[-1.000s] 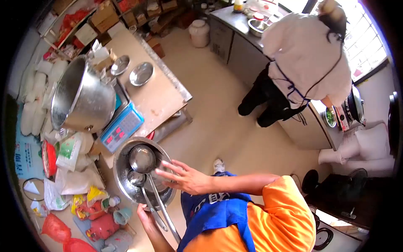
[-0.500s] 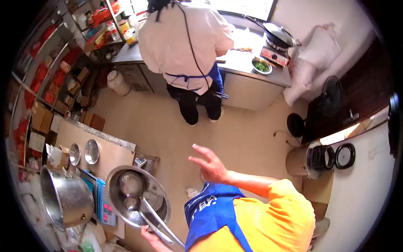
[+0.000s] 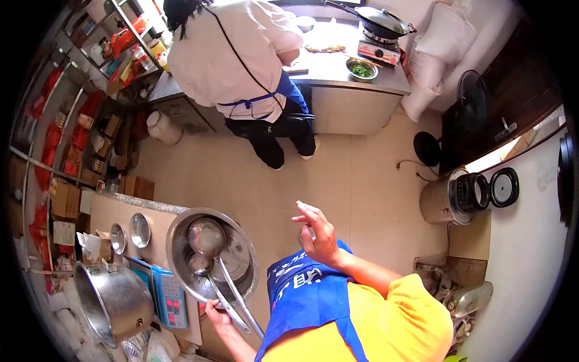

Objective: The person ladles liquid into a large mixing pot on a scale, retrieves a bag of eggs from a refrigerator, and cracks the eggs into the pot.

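A large steel bowl (image 3: 247, 250) is tilted at my left side, gripped at its near rim by my left hand (image 3: 217, 316). Inside it lie a big ladle (image 3: 207, 237) and a smaller ladle (image 3: 199, 263). Their long handles cross the rim beside my left hand and point toward my body. My right hand (image 3: 321, 236) is raised in front of my blue apron (image 3: 310, 301), holding nothing, its fingers extended and slightly bent.
Left of me, a table (image 3: 163, 235) carries two small metal bowls, a blue digital scale (image 3: 170, 298) and a big steel pot (image 3: 117, 304). Ahead, a co-worker (image 3: 235, 66) stands at a counter (image 3: 356, 105). Rice cooker lids (image 3: 503, 187) stand open at right.
My view has shifted, and the bowl with the ladles appears farther right and is still held. My right hand has turned, its fingers more upward and closer together.
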`<action>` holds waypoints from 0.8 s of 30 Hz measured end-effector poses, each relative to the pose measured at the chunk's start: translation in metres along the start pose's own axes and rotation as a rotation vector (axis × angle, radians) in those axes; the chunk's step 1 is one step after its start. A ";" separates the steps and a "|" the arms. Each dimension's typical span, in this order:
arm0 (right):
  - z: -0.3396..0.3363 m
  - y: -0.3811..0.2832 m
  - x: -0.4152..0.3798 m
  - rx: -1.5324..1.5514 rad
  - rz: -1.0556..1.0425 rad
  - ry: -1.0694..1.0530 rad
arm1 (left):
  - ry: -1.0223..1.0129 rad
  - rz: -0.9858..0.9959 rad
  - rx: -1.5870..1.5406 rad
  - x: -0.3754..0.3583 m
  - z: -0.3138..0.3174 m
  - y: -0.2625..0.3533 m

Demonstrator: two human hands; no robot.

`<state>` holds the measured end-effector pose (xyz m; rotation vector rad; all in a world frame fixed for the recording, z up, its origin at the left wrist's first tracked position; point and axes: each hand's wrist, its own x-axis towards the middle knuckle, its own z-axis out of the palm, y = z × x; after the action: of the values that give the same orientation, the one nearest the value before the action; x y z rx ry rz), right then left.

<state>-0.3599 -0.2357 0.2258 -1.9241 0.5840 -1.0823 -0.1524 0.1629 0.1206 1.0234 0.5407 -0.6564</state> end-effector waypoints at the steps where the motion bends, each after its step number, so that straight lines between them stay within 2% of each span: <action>1: 0.000 0.000 -0.002 0.008 0.009 -0.002 | -0.008 -0.012 -0.006 0.001 0.002 0.001; 4: 0.000 -0.002 -0.006 0.022 0.020 -0.012 | -0.014 -0.038 0.006 0.002 0.016 0.002; 5: 0.001 -0.003 -0.007 0.024 0.021 -0.015 | -0.037 -0.018 0.011 0.012 0.000 0.000; 8: 0.008 0.001 -0.014 0.060 0.031 -0.009 | -0.006 -0.066 0.020 0.002 0.023 0.002; 12: 0.017 0.000 -0.018 0.092 0.059 -0.027 | -0.069 -0.116 0.047 0.015 -0.003 0.003; 13: 0.019 -0.002 -0.017 0.097 0.060 -0.031 | -0.082 -0.101 0.069 0.010 0.000 0.004; 17: 0.025 -0.004 -0.018 0.134 0.091 -0.049 | 0.089 0.015 0.093 -0.006 0.025 0.001; 21: 0.026 -0.006 -0.022 0.136 0.104 -0.087 | 0.037 -0.026 0.085 -0.009 0.023 0.002; 24: 0.024 -0.005 -0.025 0.145 0.116 -0.084 | 0.043 0.017 0.076 -0.013 0.025 -0.002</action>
<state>-0.3519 -0.2045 0.2116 -1.7782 0.5483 -0.9397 -0.1603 0.1425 0.1388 1.1145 0.5480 -0.6452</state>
